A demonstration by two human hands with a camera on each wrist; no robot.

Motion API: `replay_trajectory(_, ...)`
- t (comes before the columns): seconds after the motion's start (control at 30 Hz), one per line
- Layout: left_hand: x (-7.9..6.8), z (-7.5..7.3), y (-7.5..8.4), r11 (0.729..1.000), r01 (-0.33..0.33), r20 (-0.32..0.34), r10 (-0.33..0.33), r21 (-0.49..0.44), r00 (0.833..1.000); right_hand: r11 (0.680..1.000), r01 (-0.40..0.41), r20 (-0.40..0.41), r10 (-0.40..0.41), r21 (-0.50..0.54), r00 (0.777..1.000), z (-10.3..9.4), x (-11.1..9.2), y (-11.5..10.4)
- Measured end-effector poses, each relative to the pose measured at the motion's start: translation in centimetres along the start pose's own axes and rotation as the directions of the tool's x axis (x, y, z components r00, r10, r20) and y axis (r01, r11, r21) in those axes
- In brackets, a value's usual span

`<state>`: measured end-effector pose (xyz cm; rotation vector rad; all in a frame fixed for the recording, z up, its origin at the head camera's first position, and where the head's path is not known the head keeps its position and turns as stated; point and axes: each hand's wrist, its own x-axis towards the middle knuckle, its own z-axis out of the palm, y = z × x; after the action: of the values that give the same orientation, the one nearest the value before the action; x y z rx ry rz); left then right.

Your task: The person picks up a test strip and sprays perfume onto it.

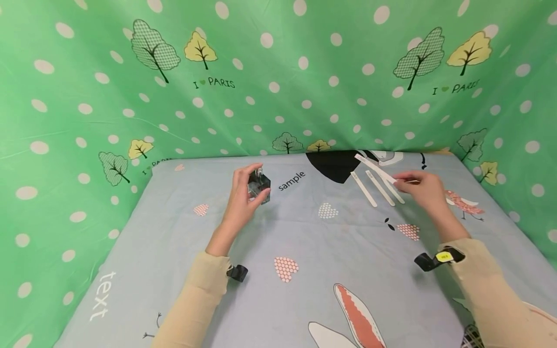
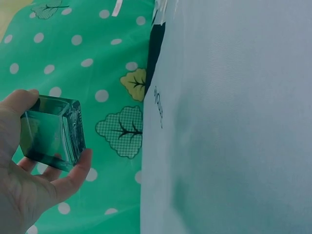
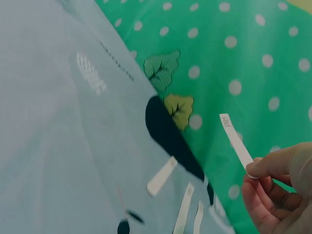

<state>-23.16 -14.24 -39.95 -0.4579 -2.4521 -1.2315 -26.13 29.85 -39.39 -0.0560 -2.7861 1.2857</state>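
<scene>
My left hand (image 1: 241,197) grips a square perfume bottle (image 1: 263,184) of clear, dark-tinted glass, raised over the left part of the table. A small shiny top shows at the bottle's upper end. In the left wrist view, thumb and fingers hold the thick glass block (image 2: 46,131) by opposite edges. On the right, my right hand (image 1: 423,191) pinches one end of a white paper strip (image 1: 373,166), which points up and left, with small print at its far end. Below it, several similar strips (image 1: 363,189) lie side by side on the cloth.
A grey-blue printed cloth (image 1: 252,299) covers the table, with hearts, words and a rabbit-ear pattern. Behind and at both sides hangs a green dotted curtain (image 1: 278,63). Black wrist bands (image 1: 237,273) sit at both cuffs.
</scene>
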Motion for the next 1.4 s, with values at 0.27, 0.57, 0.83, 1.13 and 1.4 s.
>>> replay_trajectory(0.27, 0.0, 0.0, 0.1, 1.0, 0.0, 0.014, 0.0, 0.002, 1.0, 0.996, 0.084, 0.04, -0.085, 0.019, 0.996, 0.8, -0.4, -3.2)
replay_trajectory(0.57, 0.0, 0.2, 0.2, 1.0, -0.003, 0.033, 0.003, -0.004, 0.999, 0.988, 0.153, 0.049, -0.154, 0.018, 0.987, 2.5, -0.3, -5.2)
replay_trajectory(0.83, 0.1, 0.6, 0.3, 1.0, -0.017, 0.051, 0.017, -0.002, 0.999, 0.98, 0.198, 0.072, -0.199, 0.012, 0.977, 3.5, -0.2, -6.6)
replay_trajectory(1.13, 0.2, 0.9, 0.4, 0.999, -0.038, 0.053, 0.038, -0.006, 0.998, 0.982, 0.187, 0.101, -0.184, -0.021, 0.978, 4.2, -0.2, -8.3)
replay_trajectory(1.4, 0.2, 1.0, 0.7, 1.0, -0.027, 0.06, 0.026, 0.014, 0.998, 0.981, 0.191, 0.128, -0.188, -0.01, 0.974, 4.5, 0.1, -8.7)
